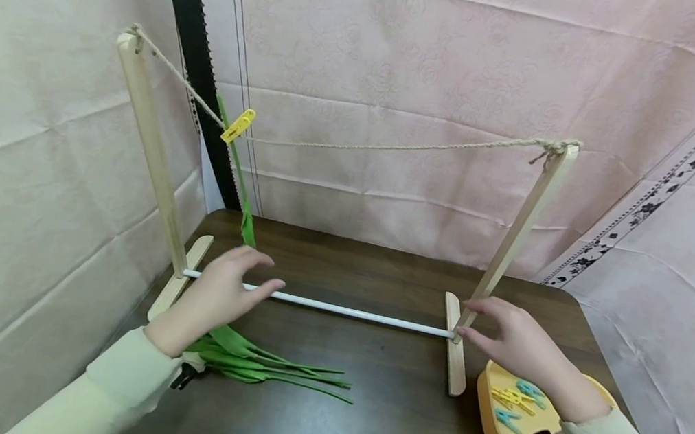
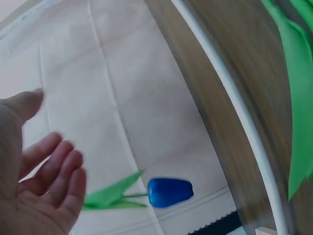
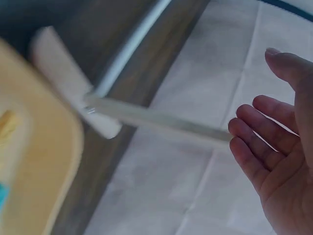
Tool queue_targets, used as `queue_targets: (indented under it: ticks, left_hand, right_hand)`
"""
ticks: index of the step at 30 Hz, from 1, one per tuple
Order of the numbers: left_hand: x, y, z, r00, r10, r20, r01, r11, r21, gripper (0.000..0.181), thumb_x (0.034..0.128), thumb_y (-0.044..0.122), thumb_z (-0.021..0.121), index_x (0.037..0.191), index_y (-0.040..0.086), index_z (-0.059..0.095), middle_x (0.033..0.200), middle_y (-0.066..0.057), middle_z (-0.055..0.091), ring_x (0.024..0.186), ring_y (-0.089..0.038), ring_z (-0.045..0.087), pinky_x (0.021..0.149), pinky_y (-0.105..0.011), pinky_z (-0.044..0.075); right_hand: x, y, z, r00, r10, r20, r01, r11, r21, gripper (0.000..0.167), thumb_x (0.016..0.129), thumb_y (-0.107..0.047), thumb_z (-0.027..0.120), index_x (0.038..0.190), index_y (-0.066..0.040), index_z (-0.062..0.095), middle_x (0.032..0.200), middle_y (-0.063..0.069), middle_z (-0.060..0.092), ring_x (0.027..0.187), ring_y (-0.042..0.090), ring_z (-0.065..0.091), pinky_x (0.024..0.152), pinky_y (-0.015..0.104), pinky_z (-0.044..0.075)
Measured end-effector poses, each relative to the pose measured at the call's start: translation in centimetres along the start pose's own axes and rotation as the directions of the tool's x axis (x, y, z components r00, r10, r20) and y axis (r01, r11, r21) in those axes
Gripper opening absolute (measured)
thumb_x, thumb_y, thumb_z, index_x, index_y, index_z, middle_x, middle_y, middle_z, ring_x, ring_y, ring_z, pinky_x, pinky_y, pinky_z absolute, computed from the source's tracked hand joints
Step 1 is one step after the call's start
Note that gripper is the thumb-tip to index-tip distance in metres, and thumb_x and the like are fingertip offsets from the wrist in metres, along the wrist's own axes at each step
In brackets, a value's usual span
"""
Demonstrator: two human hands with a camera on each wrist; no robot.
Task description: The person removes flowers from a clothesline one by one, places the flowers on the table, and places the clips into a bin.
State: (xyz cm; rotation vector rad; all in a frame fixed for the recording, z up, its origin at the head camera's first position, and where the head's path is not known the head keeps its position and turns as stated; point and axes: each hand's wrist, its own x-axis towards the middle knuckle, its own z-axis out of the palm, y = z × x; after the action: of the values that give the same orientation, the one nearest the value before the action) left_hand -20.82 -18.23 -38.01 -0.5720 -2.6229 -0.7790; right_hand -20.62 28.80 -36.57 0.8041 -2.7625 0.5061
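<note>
An artificial blue tulip (image 2: pixel 170 192) hangs head down, its green stem (image 1: pixel 239 173) clipped to the rope (image 1: pixel 378 147) by a yellow clothespin (image 1: pixel 238 126). In the head view the bloom is hidden behind my left hand (image 1: pixel 223 294), which is held over the white rod (image 1: pixel 345 310) with thumb and fingers apart and nothing between them. My right hand (image 1: pixel 519 342) is in front of the right wooden post (image 1: pixel 520 225), its fingers loosely bent and holding nothing. Green stems and leaves (image 1: pixel 272 365) of more artificial flowers lie on the table below my left forearm, their blooms hidden.
The left wooden post (image 1: pixel 151 151) and its foot (image 1: pixel 181 277) stand at the left. A yellow tray (image 1: pixel 493 423) with yellow clothespins (image 1: pixel 513 399) and blue clothespins (image 1: pixel 507 420) sits at the lower right, partly under my right forearm. Pale cloth (image 1: pixel 429 65) surrounds the brown table (image 1: pixel 318 414).
</note>
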Motion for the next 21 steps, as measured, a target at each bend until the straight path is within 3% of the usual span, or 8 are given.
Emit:
queue_targets:
  ticks: [2,5,8,11,17,21]
  left_hand:
    - [0.2,-0.4,-0.5,0.995,0.0,-0.097,-0.003,1.0,-0.031,0.039,0.0859,0.04,0.073,0.108,0.009,0.068,0.105,-0.003,0.064,0.097,-0.022,0.06,0.082,-0.042,0.049]
    - [0.5,-1.0,-1.2,0.976,-0.024,-0.216,0.004,0.996,-0.093,0.036,0.0848,0.035,0.076,0.106,0.008,0.068,0.1,-0.004,0.064,0.092,-0.022,0.06,0.079,-0.041,0.049]
    - [0.9,-1.6,-1.7,0.955,-0.075,-0.285,0.034,0.989,-0.147,0.035,0.0843,0.033,0.076,0.105,0.007,0.067,0.098,-0.004,0.063,0.093,-0.022,0.058,0.08,-0.041,0.046]
    - [1.2,-2.1,-2.0,0.942,-0.145,-0.303,0.087,0.977,-0.195,0.039,0.0844,0.036,0.075,0.108,0.007,0.066,0.102,-0.003,0.061,0.096,-0.02,0.056,0.082,-0.039,0.045]
    - [1.8,-2.8,-2.5,0.927,-0.281,-0.248,0.2,0.93,-0.307,0.049,0.086,0.044,0.071,0.117,0.007,0.061,0.11,-0.006,0.059,0.103,-0.021,0.053,0.087,-0.043,0.042]
    - [2.2,-3.1,-2.8,0.917,-0.319,-0.239,0.227,0.911,-0.345,0.051,0.0871,0.045,0.07,0.12,0.007,0.06,0.112,-0.008,0.06,0.105,-0.023,0.053,0.087,-0.042,0.041]
  right_hand:
    - [1.1,-0.7,-0.3,1.0,-0.015,0.0,0.015,1.0,0.009,0.04,0.087,-0.036,0.073,0.117,-0.01,0.067,0.109,0.002,0.068,0.099,0.023,0.064,0.082,0.046,0.051]
    - [2.6,-1.8,-0.6,1.0,-0.025,0.0,0.025,0.999,0.023,0.044,0.088,-0.041,0.071,0.119,-0.011,0.066,0.113,0.003,0.066,0.102,0.023,0.063,0.084,0.046,0.051]
    - [3.9,-2.9,-0.7,0.999,-0.043,-0.01,0.043,0.999,0.025,0.046,0.087,-0.044,0.071,0.12,-0.012,0.066,0.115,0.003,0.066,0.106,0.022,0.061,0.087,0.045,0.05]
    - [5.1,-4.0,-0.8,0.997,-0.074,-0.036,0.075,0.997,0.032,0.046,0.086,-0.043,0.072,0.119,-0.012,0.066,0.114,0.001,0.066,0.107,0.021,0.061,0.088,0.044,0.049]
    - [7.6,-6.4,-1.3,0.987,-0.142,-0.079,0.146,0.988,0.046,0.044,0.085,-0.042,0.073,0.118,-0.014,0.067,0.114,-0.001,0.067,0.109,0.017,0.06,0.092,0.041,0.048]
    - [9.4,-8.6,-1.8,0.978,-0.182,-0.101,0.186,0.982,0.039,0.046,0.086,-0.044,0.071,0.119,-0.013,0.067,0.114,0.0,0.067,0.109,0.018,0.06,0.093,0.041,0.047]
